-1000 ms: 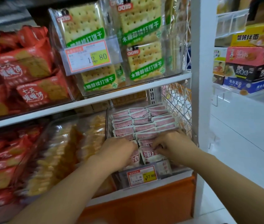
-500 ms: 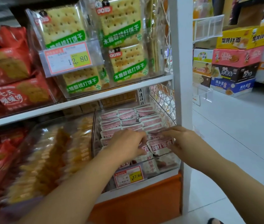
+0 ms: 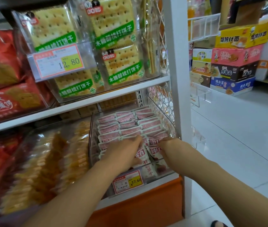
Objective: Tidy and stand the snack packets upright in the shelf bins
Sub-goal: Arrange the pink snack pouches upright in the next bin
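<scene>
Several pink-and-white snack packets (image 3: 126,126) stand in rows in a clear bin (image 3: 92,128) on the lower shelf. The front packets (image 3: 144,157) lean loosely behind the bin's front wall. My left hand (image 3: 123,153) reaches into the bin, its fingers laid forward over the tops of a middle row and its thumb against a front packet. My right hand (image 3: 171,145) is at the bin's right side, with its fingertips curled onto a packet (image 3: 154,141) in the front rows. The packets hide the fingertips of both hands.
A price tag reading 7.60 (image 3: 127,181) hangs on the bin front. To the left is a bin of yellow snacks (image 3: 51,161). Cracker packs (image 3: 113,46) fill the shelf above. A white post (image 3: 177,95) and wire mesh (image 3: 161,104) bound the right. Stacked cartons (image 3: 234,63) stand on the floor beyond.
The view has shifted right. My left hand has moved further back into the rows. My right hand moved out to the bin's right side and took hold of a front packet there.
</scene>
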